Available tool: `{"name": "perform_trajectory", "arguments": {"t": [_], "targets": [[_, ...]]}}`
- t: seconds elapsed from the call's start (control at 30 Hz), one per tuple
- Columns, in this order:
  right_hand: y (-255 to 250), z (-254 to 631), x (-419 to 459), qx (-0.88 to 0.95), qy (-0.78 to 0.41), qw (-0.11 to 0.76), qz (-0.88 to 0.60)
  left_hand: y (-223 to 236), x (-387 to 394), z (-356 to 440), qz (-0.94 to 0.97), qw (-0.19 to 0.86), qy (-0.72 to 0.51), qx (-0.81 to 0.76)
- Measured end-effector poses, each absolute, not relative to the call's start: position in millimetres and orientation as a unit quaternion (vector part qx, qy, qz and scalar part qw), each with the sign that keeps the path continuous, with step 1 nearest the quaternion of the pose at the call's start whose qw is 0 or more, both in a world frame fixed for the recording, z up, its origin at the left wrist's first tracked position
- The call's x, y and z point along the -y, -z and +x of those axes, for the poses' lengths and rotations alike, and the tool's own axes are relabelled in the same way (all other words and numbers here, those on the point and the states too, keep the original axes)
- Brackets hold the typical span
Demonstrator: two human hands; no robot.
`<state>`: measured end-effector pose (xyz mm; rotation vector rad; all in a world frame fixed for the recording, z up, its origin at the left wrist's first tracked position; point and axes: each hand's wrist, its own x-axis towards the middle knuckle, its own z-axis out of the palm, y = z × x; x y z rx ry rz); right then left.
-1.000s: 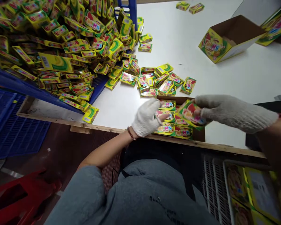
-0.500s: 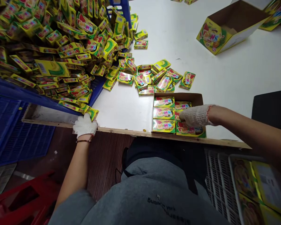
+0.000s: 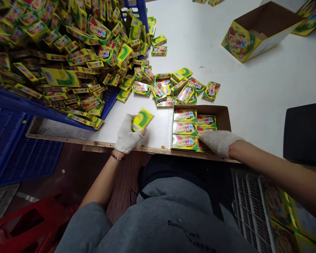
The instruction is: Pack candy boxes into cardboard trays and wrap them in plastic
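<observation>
Pinching a pack in your left hand — square it to the box — can't tell what your right hand grips.

The held packet is yellow with green curves, the gloves off-white, the table white, the crate blue

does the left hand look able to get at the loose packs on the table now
Probably yes: the left hand is close, and only tabletop seems to lie between it and the loose packs, though the yellow pack in its grip might hinder a second grab.
</observation>
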<state>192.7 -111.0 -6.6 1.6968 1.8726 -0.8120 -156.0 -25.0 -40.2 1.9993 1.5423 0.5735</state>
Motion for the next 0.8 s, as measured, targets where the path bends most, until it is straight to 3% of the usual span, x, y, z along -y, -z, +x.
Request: {"name": "perform_trajectory", "arguments": {"t": [0.2,0.27,0.4,0.5,0.6,0.7,0.8], "targets": [[10,201,100,-0.691,0.336,0.188,0.612,20,49,-75,0.792,0.359,-0.275,-0.411],[-10,213,97,-0.688,0.349,0.096,0.629,12,51,-56,0.784,0.397,-0.28,-0.387],[-61,225,103,-0.672,0.301,-0.212,0.643,-4,50,-20,0.706,0.562,-0.264,-0.341],[-77,217,109,-0.657,0.274,-0.302,0.634,-13,49,3,0.581,0.705,-0.251,-0.321],[-66,209,111,-0.581,0.411,-0.331,0.62,-18,53,18,0.509,0.784,-0.229,-0.27],[-50,215,108,-0.541,0.464,-0.349,0.608,-13,58,26,0.584,0.74,-0.193,-0.272],[-48,237,99,-0.588,0.368,-0.308,0.651,-2,64,24,0.738,0.593,-0.166,-0.277]]}}
